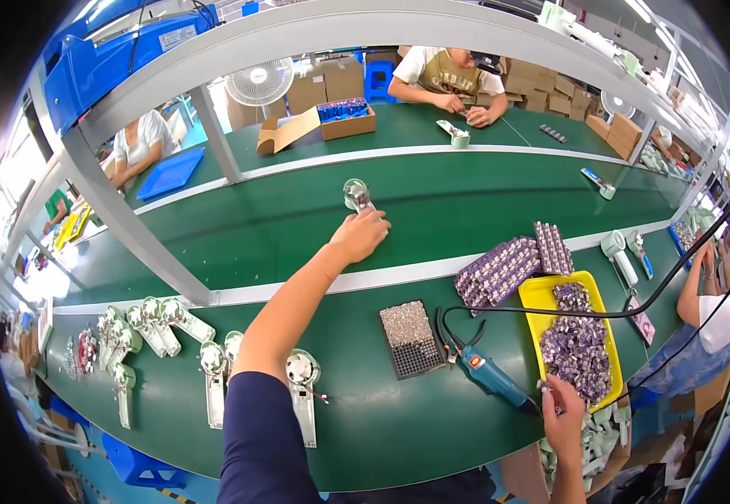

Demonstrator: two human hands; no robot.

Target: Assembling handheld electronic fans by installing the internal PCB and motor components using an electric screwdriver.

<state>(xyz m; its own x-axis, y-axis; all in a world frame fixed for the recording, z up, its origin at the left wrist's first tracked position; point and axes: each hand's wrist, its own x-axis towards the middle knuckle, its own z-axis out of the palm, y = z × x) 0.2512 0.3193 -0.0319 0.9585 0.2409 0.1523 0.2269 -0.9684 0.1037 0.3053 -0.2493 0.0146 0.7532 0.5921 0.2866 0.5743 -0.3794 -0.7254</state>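
Note:
My left hand (363, 233) is stretched far out over the green belt, its fingers closed on the handle of a pale fan housing (356, 195) with a round head. At the lower right, my right hand (564, 410) is beside a yellow tray (534, 296) of small purple-and-silver parts (579, 353). Its fingertips are pinched together around a small part too tiny to name. A teal electric screwdriver (491, 374) lies left of that hand. Near my left arm, several pale fan housings with white fan blades (302, 368) lie on the table.
A black grid tray of small metal pieces (407, 329) sits mid-table. Purple part stacks (499, 273) stand behind the yellow tray. A black cable (676, 290) crosses the right side. White frame posts (121, 214) rise at left. Co-workers sit across and at right.

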